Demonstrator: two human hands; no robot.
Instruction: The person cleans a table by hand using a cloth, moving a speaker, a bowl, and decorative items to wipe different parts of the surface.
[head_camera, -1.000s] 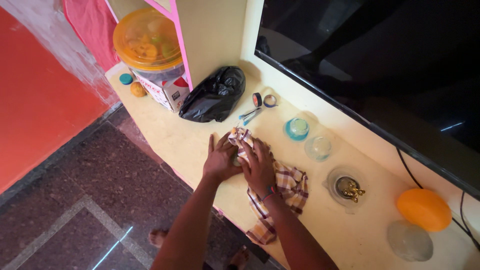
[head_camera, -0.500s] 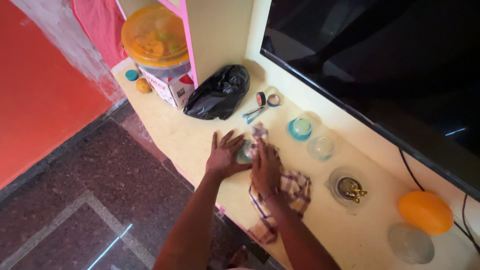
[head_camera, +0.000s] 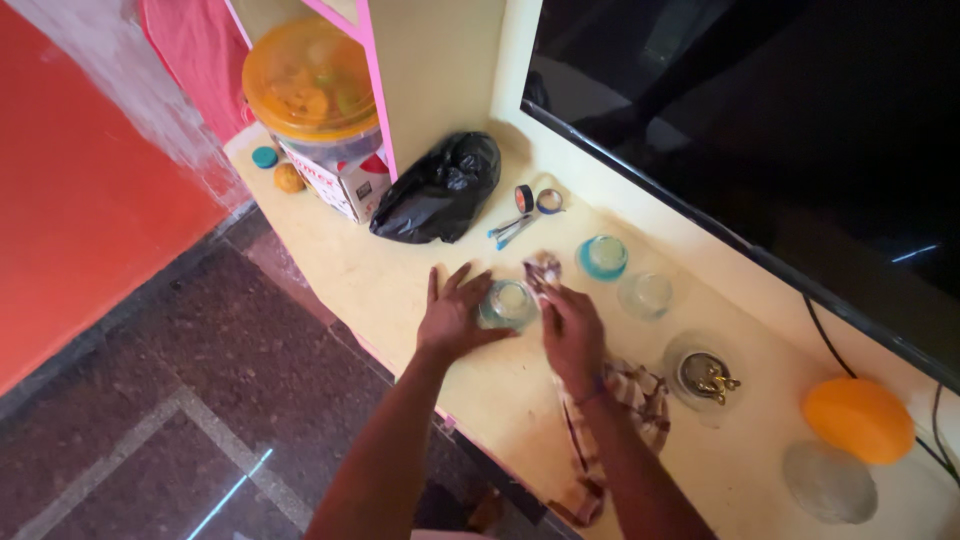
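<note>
Sliding rightward since a moment ago, the right hand (head_camera: 570, 330) is dragging the checked cloth (head_camera: 625, 400) off the small glass bowl (head_camera: 507, 302), its grip closed on a bunched end. Left hand (head_camera: 452, 315) is resting on the yellow tabletop (head_camera: 350, 270), fingers spread open, touching the bowl's near side.

Measured from the black bag (head_camera: 436, 190) on the desk (head_camera: 370, 275): four small clear glass bowls sit to its right, one (head_camera: 507, 303) nearest, one with a blue inside (head_camera: 603, 257), one plain (head_camera: 645, 294), one holding brass pieces (head_camera: 703, 378). Two tape rolls (head_camera: 535, 199) lie just right of the bag. One orange-lidded tub (head_camera: 312, 85) stands left of it. One checked cloth (head_camera: 622, 415) lies far right.
</note>
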